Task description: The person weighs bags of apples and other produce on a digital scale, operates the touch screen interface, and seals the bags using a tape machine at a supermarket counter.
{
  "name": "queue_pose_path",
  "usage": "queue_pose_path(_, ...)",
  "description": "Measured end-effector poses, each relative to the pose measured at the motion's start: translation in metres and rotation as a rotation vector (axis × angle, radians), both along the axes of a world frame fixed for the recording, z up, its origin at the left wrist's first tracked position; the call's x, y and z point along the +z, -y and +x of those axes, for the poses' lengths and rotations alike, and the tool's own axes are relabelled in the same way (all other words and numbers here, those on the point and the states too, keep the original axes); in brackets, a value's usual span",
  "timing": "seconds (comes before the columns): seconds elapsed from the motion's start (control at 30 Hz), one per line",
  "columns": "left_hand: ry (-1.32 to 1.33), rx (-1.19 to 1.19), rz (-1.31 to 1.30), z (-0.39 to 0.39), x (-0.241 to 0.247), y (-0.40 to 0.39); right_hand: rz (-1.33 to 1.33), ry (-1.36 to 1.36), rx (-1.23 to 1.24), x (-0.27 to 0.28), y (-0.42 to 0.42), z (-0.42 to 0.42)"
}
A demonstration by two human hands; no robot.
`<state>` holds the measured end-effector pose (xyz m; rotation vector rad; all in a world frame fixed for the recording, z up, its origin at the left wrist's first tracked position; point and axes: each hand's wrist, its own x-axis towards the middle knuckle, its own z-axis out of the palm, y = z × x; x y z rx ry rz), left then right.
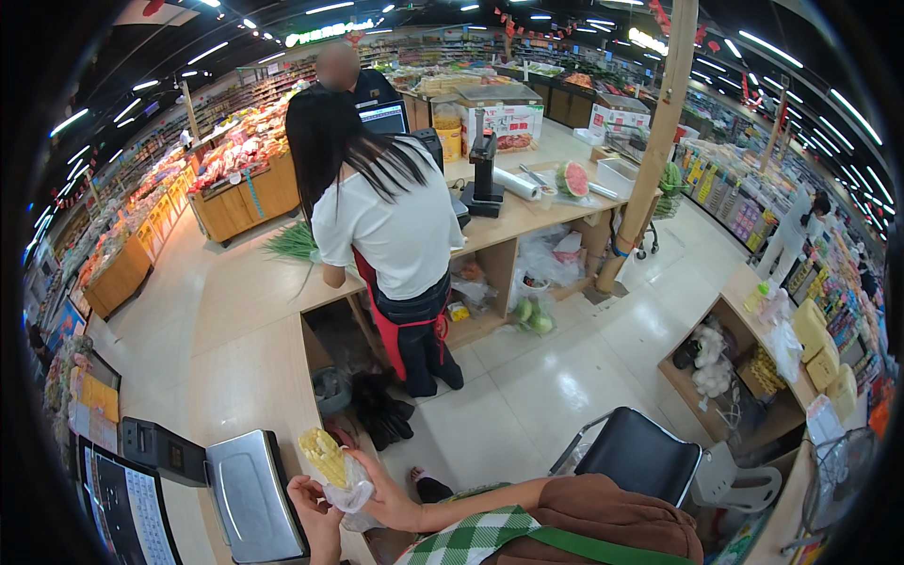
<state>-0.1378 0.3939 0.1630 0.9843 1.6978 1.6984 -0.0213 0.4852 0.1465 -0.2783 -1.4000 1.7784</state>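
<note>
My right hand (390, 496) holds a peeled cob of yellow corn (323, 453) upright at a slant. A thin clear plastic bag (349, 494) wraps its lower end, and the kernels at the top are bare. Close beside the bag is my left hand (316, 514), its fingers bent toward it. Whether those fingers pinch the plastic cannot be made out. Left of my hands, a weighing scale with a steel pan (253, 494) sits on the wooden counter (240, 374). Its keyboard and screen panel (123, 498) lie at the lower left.
A person in a white shirt (395, 219) and red apron stands ahead at the counter, facing another person (364, 81). Cut watermelon (572, 179) lies on the far counter. A black chair (632, 452) and white plastic stool (734, 477) stand to the right. A wooden post (653, 141) rises beyond.
</note>
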Motion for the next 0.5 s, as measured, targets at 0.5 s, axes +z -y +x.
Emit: queue_pose_path(0.5, 0.509, -0.122, -0.066, 0.000, 0.001, -0.003, 0.230, 0.088, 0.090, 0.015, -0.008, 0.013)
